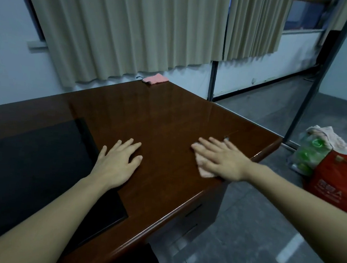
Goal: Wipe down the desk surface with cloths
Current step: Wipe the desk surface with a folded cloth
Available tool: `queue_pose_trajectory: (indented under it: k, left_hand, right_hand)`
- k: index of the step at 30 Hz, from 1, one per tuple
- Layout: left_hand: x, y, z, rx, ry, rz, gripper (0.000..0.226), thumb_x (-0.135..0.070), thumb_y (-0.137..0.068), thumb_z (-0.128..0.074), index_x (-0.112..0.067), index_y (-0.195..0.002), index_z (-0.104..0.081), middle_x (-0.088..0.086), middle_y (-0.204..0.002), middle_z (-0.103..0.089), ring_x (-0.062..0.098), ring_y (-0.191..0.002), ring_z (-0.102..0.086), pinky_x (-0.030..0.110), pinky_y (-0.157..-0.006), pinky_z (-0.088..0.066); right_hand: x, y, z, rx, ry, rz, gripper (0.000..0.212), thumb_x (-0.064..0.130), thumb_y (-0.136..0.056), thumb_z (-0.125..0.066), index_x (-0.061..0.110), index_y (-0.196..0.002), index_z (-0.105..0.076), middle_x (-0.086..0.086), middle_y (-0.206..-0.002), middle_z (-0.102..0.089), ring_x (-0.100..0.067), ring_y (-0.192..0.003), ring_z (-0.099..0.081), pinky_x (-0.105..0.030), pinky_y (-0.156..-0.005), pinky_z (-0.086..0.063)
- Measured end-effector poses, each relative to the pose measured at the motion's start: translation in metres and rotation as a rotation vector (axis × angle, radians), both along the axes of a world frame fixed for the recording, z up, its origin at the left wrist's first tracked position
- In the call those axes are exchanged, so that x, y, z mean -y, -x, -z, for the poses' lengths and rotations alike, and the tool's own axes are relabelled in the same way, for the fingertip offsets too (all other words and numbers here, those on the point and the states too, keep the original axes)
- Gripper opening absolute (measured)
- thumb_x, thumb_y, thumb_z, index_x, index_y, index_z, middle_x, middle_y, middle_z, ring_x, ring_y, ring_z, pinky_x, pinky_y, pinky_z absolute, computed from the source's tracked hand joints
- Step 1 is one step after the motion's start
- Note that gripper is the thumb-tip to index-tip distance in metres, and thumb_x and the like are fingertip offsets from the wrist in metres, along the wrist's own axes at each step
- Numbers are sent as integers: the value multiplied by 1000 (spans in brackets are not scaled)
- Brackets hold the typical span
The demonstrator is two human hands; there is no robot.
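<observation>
Head view, one frame. Brown glossy tabletop (169,114) fills the middle; the person stands at its near right corner, both forearms reaching in from below.

Right hand (222,160): flat, palm down, fingers straight and a little spread, pressing a pale pink cloth (203,171) onto the tabletop near the right edge. Nothing is pinched; the cloth lies under the palm and fingers, with its crumpled edge showing below and to the left of the hand. The fingertips look slightly blurred.

Left hand (118,164): also flat and palm down, fingers straight and spread, resting bare on the wood. No cloth shows under it. Its wrist lies over the corner of a black inset pad (31,161), which covers the left part of the tabletop.

Second cloth (155,79): pink, folded, lying at the far edge of the tabletop, just below the hem of the beige curtains (124,28) and well apart from both hands. A small dark loop or cord sticks out at its left end; what it is cannot be told.

On the grey floor (254,231) right of the tabletop: a red bag (338,186), with a clear bag of green-capped items (310,150) and a crumpled whitish cloth on top, beside it.
</observation>
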State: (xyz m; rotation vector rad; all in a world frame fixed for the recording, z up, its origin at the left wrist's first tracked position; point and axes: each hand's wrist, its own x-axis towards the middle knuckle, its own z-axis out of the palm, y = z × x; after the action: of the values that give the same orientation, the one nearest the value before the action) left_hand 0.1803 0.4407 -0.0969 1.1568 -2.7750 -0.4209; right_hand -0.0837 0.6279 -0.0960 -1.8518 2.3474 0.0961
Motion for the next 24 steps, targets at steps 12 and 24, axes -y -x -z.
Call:
queue_pose_trajectory:
  k: [12, 24]
  left_hand:
    - [23, -36, -2, 24, 11, -102, 55, -53, -106, -30, -37, -159, -24, -10, -169, -11, 19, -156, -6, 53, -124, 1]
    - [38, -63, 7, 11, -22, -147, 54, -51, -107, -30, -37, -159, -25, -10, -169, -11, 18, -156, -3, 52, -124, 3]
  right_hand:
    - [23, -30, -4, -7, -33, -37, 62, 63, -104, -15, 46, -158, 8, 8, -170, 12, -21, -156, 12, -53, -124, 9]
    - [91, -43, -1, 28, -21, -60, 62, 66, -103, -17, 48, -159, 4, 11, -170, 8, -19, -157, 9, -51, -124, 8]
